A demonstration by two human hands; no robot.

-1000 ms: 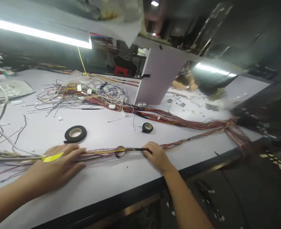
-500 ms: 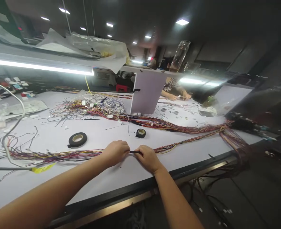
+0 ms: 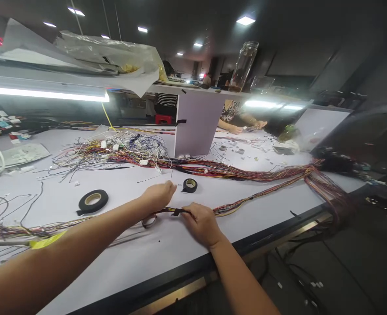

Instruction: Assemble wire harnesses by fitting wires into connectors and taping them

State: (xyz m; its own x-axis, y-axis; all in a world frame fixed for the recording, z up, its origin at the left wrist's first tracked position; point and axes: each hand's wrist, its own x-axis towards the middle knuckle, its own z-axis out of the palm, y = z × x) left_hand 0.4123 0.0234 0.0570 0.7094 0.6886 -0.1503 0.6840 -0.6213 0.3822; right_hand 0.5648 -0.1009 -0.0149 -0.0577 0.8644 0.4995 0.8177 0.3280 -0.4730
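Observation:
A bundle of coloured wires (image 3: 233,205) runs along the near part of the table, with a black taped stretch (image 3: 181,211) near its middle. My right hand (image 3: 200,221) is closed round the bundle at the right end of this tape, where a short black tape flap (image 3: 176,213) sticks out. Just above the bundle, my left hand (image 3: 159,195) is closed, fingers pinched together; what they hold, if anything, is hidden. A small roll of black tape (image 3: 195,185) lies beyond my hands, and a larger black tape roll (image 3: 102,202) lies to the left.
A thicker wire bundle (image 3: 242,174) with white connectors stretches across the table behind. An upright white panel (image 3: 195,124) supports a shelf carrying a glass jar (image 3: 244,65). Across the table, another person's hands (image 3: 235,129) handle small parts. The dark table edge (image 3: 180,273) is nearest me.
My left hand has come off the taped stretch, moving up and left. My right hand stays on the bundle. A tape flap now shows between them, and the view has shifted slightly.

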